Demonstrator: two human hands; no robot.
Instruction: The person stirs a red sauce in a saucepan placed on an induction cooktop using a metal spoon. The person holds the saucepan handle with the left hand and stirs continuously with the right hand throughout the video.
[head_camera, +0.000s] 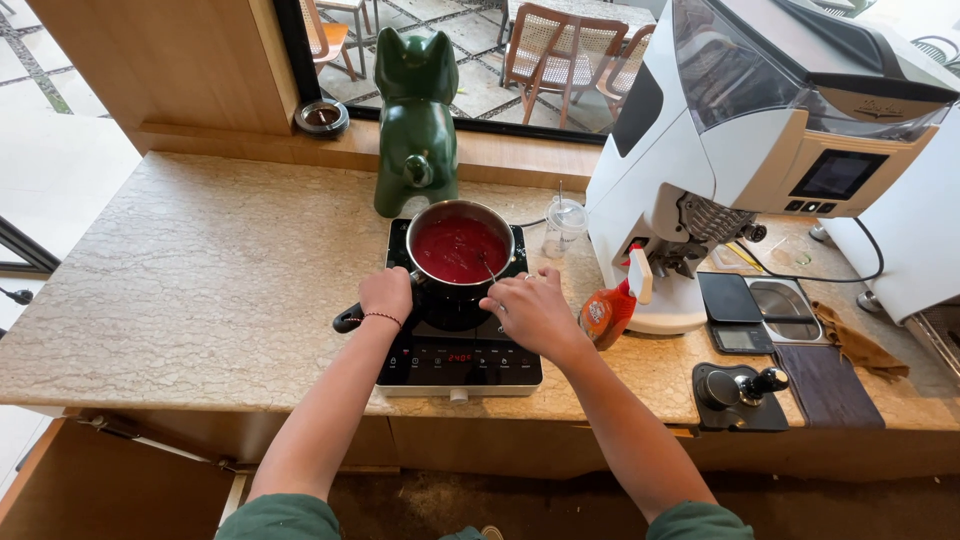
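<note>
A small steel saucepan (425, 283) full of red sauce (458, 248) stands on a black induction hob (452, 362) on the stone counter. My left hand (385, 297) is closed around the pan's black handle (346, 320) at its left side. My right hand (528, 309) hovers at the pan's right rim and pinches a thin metal spoon (488, 266) whose end dips into the sauce.
A green ceramic animal figure (416, 120) stands behind the hob. A lidded plastic cup (564, 226), an orange bottle (607, 314), a white coffee grinder (730, 140), a scale (735, 310), a tamper on a mat (740, 392) and a brown cloth (858, 342) sit to the right.
</note>
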